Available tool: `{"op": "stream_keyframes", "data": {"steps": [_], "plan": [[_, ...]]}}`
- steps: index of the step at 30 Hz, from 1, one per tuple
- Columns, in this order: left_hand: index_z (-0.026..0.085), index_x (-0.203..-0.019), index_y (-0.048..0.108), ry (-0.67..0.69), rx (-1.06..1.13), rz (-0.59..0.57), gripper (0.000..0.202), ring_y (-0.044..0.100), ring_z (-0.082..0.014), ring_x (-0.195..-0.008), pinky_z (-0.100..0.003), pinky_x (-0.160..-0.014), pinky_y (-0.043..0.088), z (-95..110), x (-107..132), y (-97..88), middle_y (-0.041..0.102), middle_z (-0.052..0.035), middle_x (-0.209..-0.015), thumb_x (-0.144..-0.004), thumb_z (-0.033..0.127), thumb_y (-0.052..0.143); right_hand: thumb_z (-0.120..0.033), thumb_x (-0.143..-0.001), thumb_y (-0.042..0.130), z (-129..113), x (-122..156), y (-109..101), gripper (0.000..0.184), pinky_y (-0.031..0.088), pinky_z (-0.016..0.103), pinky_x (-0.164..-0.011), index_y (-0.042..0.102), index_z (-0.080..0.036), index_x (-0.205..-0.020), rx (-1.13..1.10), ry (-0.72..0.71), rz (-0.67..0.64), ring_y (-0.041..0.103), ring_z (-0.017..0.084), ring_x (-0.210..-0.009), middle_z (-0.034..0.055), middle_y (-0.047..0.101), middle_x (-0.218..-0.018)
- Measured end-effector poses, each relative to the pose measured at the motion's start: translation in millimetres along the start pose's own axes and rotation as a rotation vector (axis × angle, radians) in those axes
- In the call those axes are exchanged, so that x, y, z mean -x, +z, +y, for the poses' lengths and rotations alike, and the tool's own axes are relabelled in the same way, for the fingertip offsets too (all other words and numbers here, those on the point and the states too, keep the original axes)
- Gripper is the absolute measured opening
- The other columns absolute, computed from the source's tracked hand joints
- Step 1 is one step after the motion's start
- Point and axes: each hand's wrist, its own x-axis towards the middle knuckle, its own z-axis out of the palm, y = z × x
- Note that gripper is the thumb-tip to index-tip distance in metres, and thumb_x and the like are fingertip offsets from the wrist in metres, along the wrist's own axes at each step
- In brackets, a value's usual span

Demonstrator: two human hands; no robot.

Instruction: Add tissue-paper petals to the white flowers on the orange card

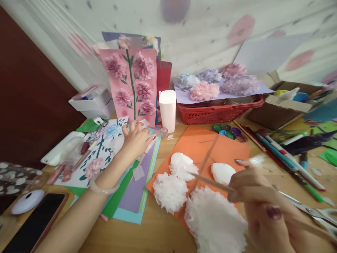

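Note:
My left hand (135,140) reaches forward with a pale bangle (101,188) on the wrist. Its fingers lie stretched over a stack of coloured paper sheets (131,189), just below an upright pink card with tissue flowers (134,84), and it holds nothing. At the lower right my right hand (263,203), blurred, is closed round a thin stick (207,181). The stick's tip points left over several white tissue flowers (171,191) lying on an orange sheet (200,144). The largest white flower (216,221) sits right before this hand.
A white cup (167,109) and a red basket (218,112) topped by a sheet of pastel flowers stand behind. Pens and pencils (284,158), scissors (313,211) and a cardboard box (279,109) lie at the right. A phone (37,225) and a flower drawing (102,147) lie at the left.

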Motion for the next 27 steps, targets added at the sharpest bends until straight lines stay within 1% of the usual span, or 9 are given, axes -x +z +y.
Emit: {"op": "stream_keyframes", "data": {"steps": [3,6,8,10,13,16,21,24,27], "plan": [[0.021,-0.076,0.073,-0.015,0.053,0.009,0.01,0.047,-0.047,-0.133,-0.074,-0.106,0.03,0.1,-8.4,8.0,0.072,-0.0167,-0.12,-0.086,0.021,0.071,-0.034,-0.107,0.036,15.9,-13.9,-7.3,0.033,0.043,0.05,-0.097,0.063,-0.028,-0.089,0.074,0.043,0.083,0.058,0.022,-0.067,0.0005,0.061,-0.07],[0.022,-0.068,0.069,-0.052,0.117,0.072,0.014,0.051,-0.0454,-0.129,-0.072,-0.105,0.033,-0.9,-7.4,2.2,0.076,-0.0118,-0.111,-0.081,0.019,0.074,-0.034,-0.108,0.038,29.0,-22.2,-10.6,0.037,0.046,0.04,-0.076,0.068,-0.026,-0.086,0.171,0.167,0.013,0.061,0.021,-0.072,0.0016,0.064,-0.073],[0.023,-0.069,0.069,-0.061,0.164,0.103,0.012,0.063,-0.0382,-0.114,-0.062,-0.101,0.043,0.0,-3.0,-8.2,0.078,-0.0088,-0.098,-0.08,0.019,0.073,-0.035,-0.108,0.039,35.5,-22.5,-10.2,0.038,0.045,0.037,-0.072,0.07,-0.025,-0.088,0.189,0.215,-0.057,0.063,0.021,-0.075,0.0017,0.065,-0.073],[0.023,-0.074,0.07,-0.081,0.311,0.098,0.007,0.07,-0.0278,-0.091,-0.047,-0.091,0.053,4.3,3.3,-19.4,0.078,-0.0045,-0.085,-0.08,0.022,0.071,-0.035,-0.109,0.037,39.7,-20.7,-8.4,0.04,0.045,0.037,-0.073,0.069,-0.023,-0.087,0.162,0.23,-0.136,0.062,0.02,-0.075,0.0011,0.063,-0.071],[0.021,-0.079,0.069,-0.139,0.734,-0.03,0.012,0.073,-0.0202,-0.076,-0.035,-0.079,0.059,18.7,13.0,-30.8,0.076,-0.0021,-0.08,-0.076,0.03,0.075,-0.032,-0.109,0.035,41.4,-19.4,-4.8,0.041,0.044,0.038,-0.078,0.065,-0.023,-0.083,0.11,0.185,-0.232,0.059,0.018,-0.07,-0.0005,0.062,-0.069],[0.02,-0.084,0.069,-0.124,1.024,-0.221,0.017,0.075,-0.0203,-0.081,-0.036,-0.081,0.062,36.9,18.8,-33.0,0.077,-0.0035,-0.086,-0.072,0.028,0.078,-0.028,-0.109,0.035,40.2,-19.9,-2.4,0.04,0.044,0.042,-0.087,0.06,-0.022,-0.078,0.109,0.113,-0.246,0.056,0.015,-0.065,-0.0019,0.061,-0.071],[0.021,-0.093,0.069,-0.109,1.148,-0.4,0.019,0.077,-0.0212,-0.088,-0.039,-0.087,0.063,57.0,21.4,-30.6,0.08,-0.0043,-0.089,-0.074,0.016,0.071,-0.02,-0.106,0.037,40.5,-16.8,-5.4,0.034,0.041,0.045,-0.097,0.058,-0.022,-0.08,0.135,0.061,-0.183,0.054,0.015,-0.063,-0.0033,0.058,-0.068],[0.021,-0.095,0.07,-0.093,1.165,-0.44,0.02,0.077,-0.022,-0.091,-0.04,-0.088,0.063,62.0,21.1,-30.5,0.08,-0.0047,-0.092,-0.076,0.014,0.068,-0.019,-0.106,0.038,41.7,-13.8,-7.1,0.032,0.041,0.045,-0.096,0.059,-0.022,-0.082,0.142,0.076,-0.19,0.055,0.016,-0.066,-0.0024,0.059,-0.069],[0.021,-0.095,0.07,-0.084,1.158,-0.437,0.02,0.077,-0.0219,-0.091,-0.041,-0.089,0.063,63.8,19.2,-29.1,0.08,-0.0049,-0.094,-0.076,0.014,0.068,-0.019,-0.106,0.038,41.1,-14.1,-5.3,0.027,0.043,0.043,-0.091,0.062,-0.024,-0.096,0.111,0.082,-0.191,0.058,0.018,-0.071,-0.0019,0.061,-0.074]]}}
